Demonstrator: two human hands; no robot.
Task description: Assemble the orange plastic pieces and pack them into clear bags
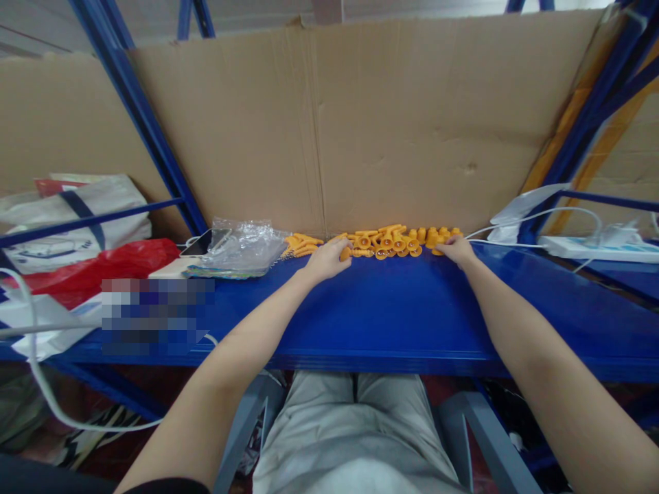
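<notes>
Where both hands reach, small orange funnel-shaped pieces [386,241]

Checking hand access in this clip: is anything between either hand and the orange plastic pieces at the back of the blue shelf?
Nothing visible. The left hand and right hand both already touch the orange pieces, at opposite ends of the row.

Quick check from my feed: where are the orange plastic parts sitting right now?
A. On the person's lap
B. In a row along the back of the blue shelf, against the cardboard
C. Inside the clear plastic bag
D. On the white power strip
B. The orange plastic parts lie in a row at the back edge of the blue shelf, against the cardboard sheet, with the left hand and right hand at either end.
</notes>
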